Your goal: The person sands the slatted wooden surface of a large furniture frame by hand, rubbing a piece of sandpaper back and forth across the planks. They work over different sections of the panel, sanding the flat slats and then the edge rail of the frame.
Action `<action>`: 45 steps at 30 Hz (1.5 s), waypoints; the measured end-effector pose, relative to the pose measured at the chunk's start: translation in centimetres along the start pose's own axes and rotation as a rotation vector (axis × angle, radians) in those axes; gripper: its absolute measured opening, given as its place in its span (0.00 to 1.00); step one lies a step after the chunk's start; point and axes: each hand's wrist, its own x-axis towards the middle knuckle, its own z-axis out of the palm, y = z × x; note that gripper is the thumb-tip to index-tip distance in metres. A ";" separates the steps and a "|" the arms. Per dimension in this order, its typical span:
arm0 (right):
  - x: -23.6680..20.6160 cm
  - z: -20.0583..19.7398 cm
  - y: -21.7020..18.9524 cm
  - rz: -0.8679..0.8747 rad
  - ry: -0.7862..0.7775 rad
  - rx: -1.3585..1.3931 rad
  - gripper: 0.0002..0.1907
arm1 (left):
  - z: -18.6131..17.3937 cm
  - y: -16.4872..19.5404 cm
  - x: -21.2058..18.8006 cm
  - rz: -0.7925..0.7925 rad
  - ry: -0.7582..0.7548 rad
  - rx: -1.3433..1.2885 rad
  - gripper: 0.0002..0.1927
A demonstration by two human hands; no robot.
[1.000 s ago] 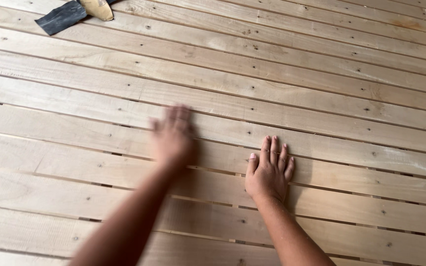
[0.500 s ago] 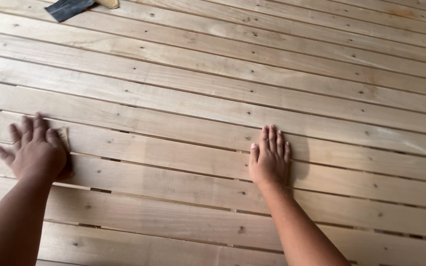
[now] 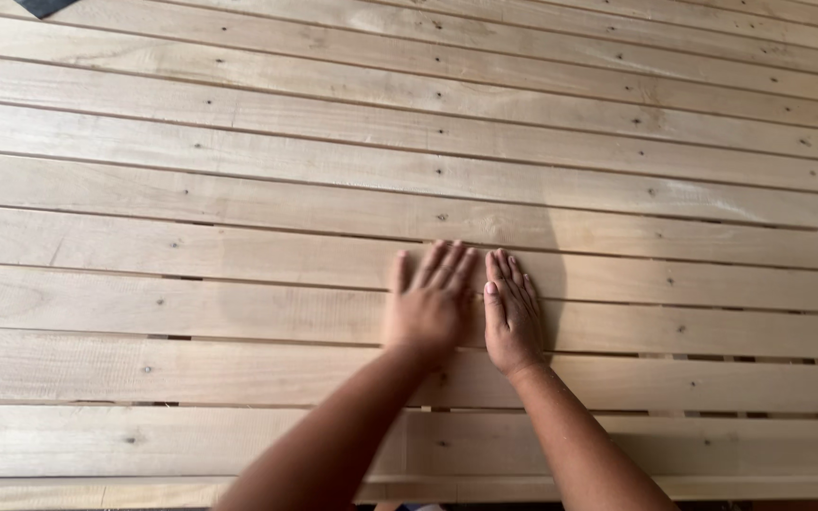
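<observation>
Both hands lie flat, palms down, side by side on the same pale plank of a slatted wooden surface [image 3: 239,189]. The left hand [image 3: 431,305] has its fingers spread a little and looks slightly blurred; nothing shows under it, though I cannot tell whether something thin lies beneath the palm. The right hand [image 3: 511,314] is pressed down with fingers together, holding nothing, likely steadying the body while the left works the wood. The hands almost touch at the thumbs. The planks are light, unfinished timber, running across the view with narrow gaps between them, dotted with small dark nail heads and knots, and smooth in grain. A dark flat object [image 3: 46,7] pokes in at the top left corner, well apart from the hands.
</observation>
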 end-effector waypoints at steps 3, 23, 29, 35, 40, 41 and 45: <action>-1.8 -0.3 0.2 -0.015 -0.006 -0.037 0.32 | -0.7 -7.8 -3.2 -0.012 0.201 0.249 0.32; -9.7 -1.2 3.7 0.014 0.034 0.198 0.31 | 3.9 6.9 -6.8 0.254 -0.053 0.231 0.32; -12.9 -2.7 4.9 0.131 -0.080 0.148 0.33 | 0.7 -4.7 -11.6 0.174 0.025 0.153 0.29; -15.3 -5.5 3.0 0.201 -0.149 0.174 0.33 | -5.3 -22.6 -20.8 -0.332 0.226 0.226 0.41; -17.1 -7.1 2.8 0.224 0.045 0.332 0.33 | -1.9 -15.8 -16.8 -0.096 0.077 0.299 0.38; -17.2 -6.9 2.9 0.225 0.077 0.368 0.33 | -1.2 -11.8 -15.2 -0.009 0.070 0.188 0.37; -16.9 -6.3 3.5 0.250 0.127 0.412 0.34 | 2.1 6.1 -10.4 0.305 0.075 -0.044 0.34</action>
